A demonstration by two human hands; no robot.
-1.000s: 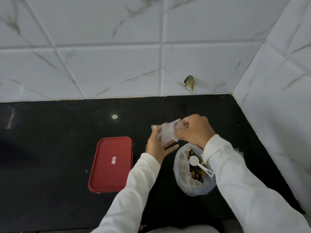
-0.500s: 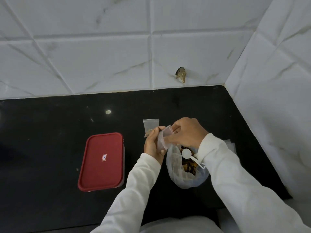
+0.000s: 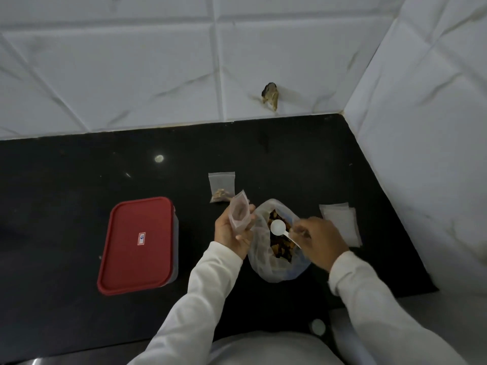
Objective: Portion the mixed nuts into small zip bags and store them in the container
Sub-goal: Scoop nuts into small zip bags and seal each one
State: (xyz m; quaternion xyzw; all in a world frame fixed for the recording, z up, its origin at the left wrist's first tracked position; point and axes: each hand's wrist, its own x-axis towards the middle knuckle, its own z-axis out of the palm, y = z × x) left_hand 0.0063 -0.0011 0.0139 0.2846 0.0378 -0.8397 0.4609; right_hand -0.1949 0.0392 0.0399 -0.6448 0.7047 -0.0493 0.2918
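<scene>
Scoop [image 3: 277, 227] one, container [image 3: 137, 243] one, filled bag [image 3: 222, 187] one, held bag [image 3: 239, 216] one.

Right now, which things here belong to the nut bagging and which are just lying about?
Job: open zip bag in left hand, white scoop by right hand, bag of mixed nuts, filled zip bag, spare zip bags, red-lidded container.
Lying about: brown mark on wall tile.

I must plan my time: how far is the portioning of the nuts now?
Done: one filled small bag lies on the counter. In hand: the left hand holds an open small bag; the right hand is at the white spoon in the big nut bag, its grip blurred. Left: fill this bag and the empty bags, then put all in the red-lidded container, closed.
</scene>
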